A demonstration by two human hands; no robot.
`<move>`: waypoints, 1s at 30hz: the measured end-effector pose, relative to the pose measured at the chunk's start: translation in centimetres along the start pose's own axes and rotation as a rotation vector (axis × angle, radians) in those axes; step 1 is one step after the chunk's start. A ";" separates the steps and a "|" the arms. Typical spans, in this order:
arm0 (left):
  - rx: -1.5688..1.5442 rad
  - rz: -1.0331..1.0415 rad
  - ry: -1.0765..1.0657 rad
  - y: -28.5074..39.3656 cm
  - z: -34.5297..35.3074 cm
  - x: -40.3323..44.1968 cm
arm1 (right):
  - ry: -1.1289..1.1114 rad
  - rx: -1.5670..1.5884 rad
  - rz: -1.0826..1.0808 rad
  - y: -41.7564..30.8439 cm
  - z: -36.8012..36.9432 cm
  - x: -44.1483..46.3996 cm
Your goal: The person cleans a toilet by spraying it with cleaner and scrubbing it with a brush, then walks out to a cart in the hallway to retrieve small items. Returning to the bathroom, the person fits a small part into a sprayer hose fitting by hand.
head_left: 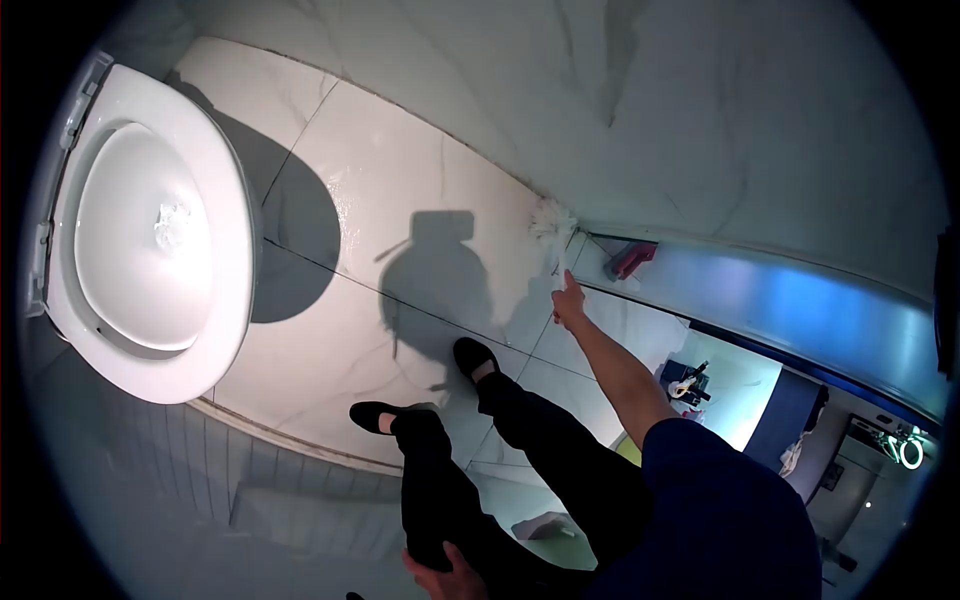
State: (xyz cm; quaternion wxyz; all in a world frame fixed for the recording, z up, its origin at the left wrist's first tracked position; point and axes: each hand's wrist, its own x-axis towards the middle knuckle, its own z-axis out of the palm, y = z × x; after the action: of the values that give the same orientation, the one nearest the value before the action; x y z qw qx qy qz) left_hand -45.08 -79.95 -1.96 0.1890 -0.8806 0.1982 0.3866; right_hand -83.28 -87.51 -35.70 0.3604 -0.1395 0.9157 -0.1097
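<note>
By the grey marbled wall point(690, 110), my right hand point(567, 301), grip unclear, meets a white frilly bundle point(551, 222) while my spread left hand point(457, 578) braces my black-trousered knee point(428, 512), seemingly for balance.

Looks like a bathroom: identified by white oval ceramic toilet point(232, 240), then by glossy white grey-veined floor tiles point(400, 165) beside toilet and clear water point(174, 226) inside toilet.
</note>
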 end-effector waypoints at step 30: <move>-0.022 -0.020 -0.025 -1.5 -1.0 0.2 | -0.022 -0.426 -0.131 11.4 -10.9 4.9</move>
State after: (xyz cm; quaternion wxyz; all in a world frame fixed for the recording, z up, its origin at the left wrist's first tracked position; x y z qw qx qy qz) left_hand -43.60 -79.19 -1.17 0.1856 -0.8797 0.1826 0.3978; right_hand -96.31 -77.34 -34.43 0.3250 -0.2731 0.9031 0.0646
